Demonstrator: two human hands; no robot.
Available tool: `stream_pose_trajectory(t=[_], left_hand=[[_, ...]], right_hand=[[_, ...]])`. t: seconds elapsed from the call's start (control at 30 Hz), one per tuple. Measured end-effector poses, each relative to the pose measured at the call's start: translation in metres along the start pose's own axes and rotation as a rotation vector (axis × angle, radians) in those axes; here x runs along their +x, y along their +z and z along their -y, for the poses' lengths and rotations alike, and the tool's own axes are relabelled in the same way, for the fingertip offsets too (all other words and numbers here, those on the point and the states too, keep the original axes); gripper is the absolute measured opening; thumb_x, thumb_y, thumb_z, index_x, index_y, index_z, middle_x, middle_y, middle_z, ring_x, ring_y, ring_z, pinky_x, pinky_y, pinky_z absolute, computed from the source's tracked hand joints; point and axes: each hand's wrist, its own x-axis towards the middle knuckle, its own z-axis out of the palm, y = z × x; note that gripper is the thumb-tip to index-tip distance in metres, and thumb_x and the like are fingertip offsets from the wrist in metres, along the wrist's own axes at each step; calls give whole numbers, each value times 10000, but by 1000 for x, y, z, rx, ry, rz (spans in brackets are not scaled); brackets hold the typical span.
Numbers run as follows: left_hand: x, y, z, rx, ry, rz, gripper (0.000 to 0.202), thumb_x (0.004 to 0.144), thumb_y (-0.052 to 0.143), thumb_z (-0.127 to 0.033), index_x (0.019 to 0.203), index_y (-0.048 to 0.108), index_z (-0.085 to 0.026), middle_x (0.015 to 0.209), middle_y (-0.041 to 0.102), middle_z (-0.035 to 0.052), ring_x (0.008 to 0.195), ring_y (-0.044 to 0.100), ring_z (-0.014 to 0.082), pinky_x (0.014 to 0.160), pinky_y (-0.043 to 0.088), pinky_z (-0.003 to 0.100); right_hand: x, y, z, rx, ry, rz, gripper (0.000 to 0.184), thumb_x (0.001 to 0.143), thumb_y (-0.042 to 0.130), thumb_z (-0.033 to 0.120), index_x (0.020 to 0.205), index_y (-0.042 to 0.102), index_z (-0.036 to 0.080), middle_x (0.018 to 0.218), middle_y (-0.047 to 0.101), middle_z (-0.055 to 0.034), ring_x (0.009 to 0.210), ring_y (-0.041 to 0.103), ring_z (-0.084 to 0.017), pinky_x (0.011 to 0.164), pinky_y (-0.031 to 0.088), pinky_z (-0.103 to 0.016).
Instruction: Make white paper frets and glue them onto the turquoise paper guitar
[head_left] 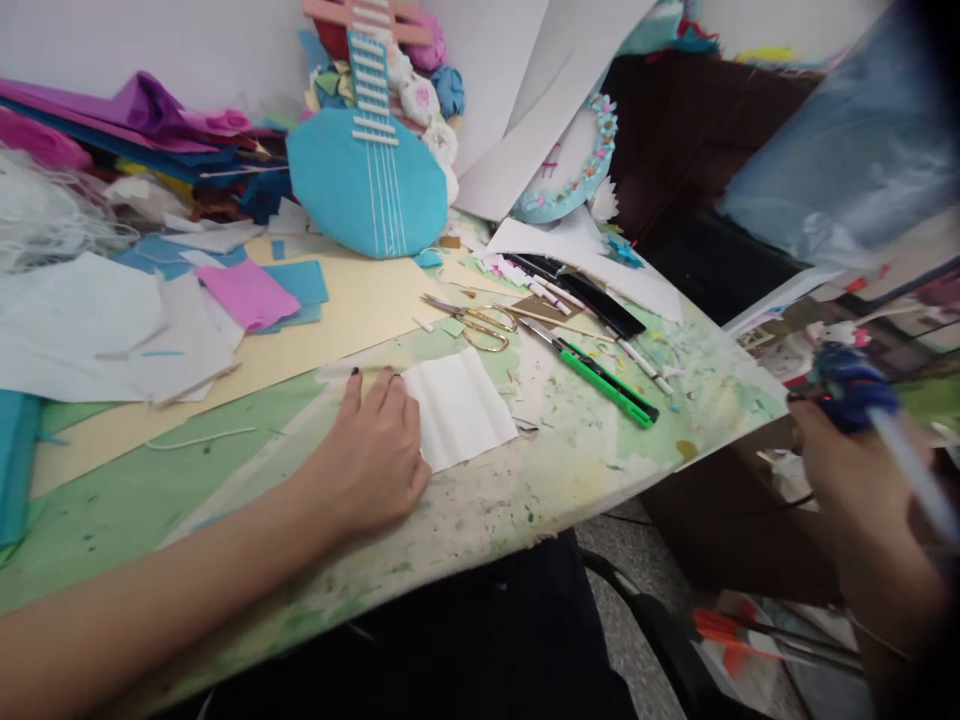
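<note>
My left hand (379, 450) lies palm down on the table, its fingers extended and touching the left edge of a small white piece of crepe paper (465, 410). The paper lies flat with faint creases. Off the table's right edge, my right hand (862, 490) grips a blue glue gun (855, 385), blurred by motion, with a whitish glue stick (911, 470) jutting from its back. Beyond the white paper are gold-handled scissors (484, 325), lying partly spread. A green utility knife (600, 380) rests to their right, blade extended.
A blue paper guitar (367, 190) leans at the back among paper flowers. White sheets (82, 320), a pink piece (249, 293) and blue scraps lie on the left. Pens (645, 365) and small scraps lie on the right. The table edge (637, 490) runs diagonally, with a chair (660, 640) below.
</note>
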Motion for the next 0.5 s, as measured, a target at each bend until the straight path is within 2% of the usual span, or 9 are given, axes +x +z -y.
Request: stream_pose_trajectory(t=[0.07,0.17,0.27,0.37,0.5], left_hand=[[-3,2,2,-40,0,-30,531,768,366,-293,1086,600,62,1215,551,326,1227,439,439,1027,288,615],[-9,7,9,-117,-3,-67,513,802,365,-308,1116,581,35,1264,532,308,1250,435,415,1045,283,602],[-15,11,19,-227,-10,-85,546,845,381,-392,1197,531,-3,1322,502,277,1274,429,376,1058,297,570],[-20,12,29,-325,7,-77,608,864,407,-477,1278,465,-35,1369,470,246,1320,379,345,1081,280,552],[-25,13,34,-334,40,-48,592,895,400,-472,1316,435,-56,1417,426,217,1368,300,336,1101,241,563]], right_hand=[[22,7,-6,-138,-35,116,360,666,542,493,833,580,177,629,517,-78,548,468,-225,535,373,-356],[44,17,-10,-183,-151,250,266,673,559,447,759,555,196,596,496,-77,523,452,-215,529,364,-353],[56,27,-5,-159,-197,301,242,673,576,445,726,553,210,612,520,-86,573,504,-239,566,372,-363],[64,38,4,-102,-185,378,287,648,613,454,792,590,207,663,583,-95,645,556,-264,611,380,-373],[73,51,9,-112,-179,392,327,620,650,468,813,611,207,744,638,-107,708,581,-286,634,385,-384]])
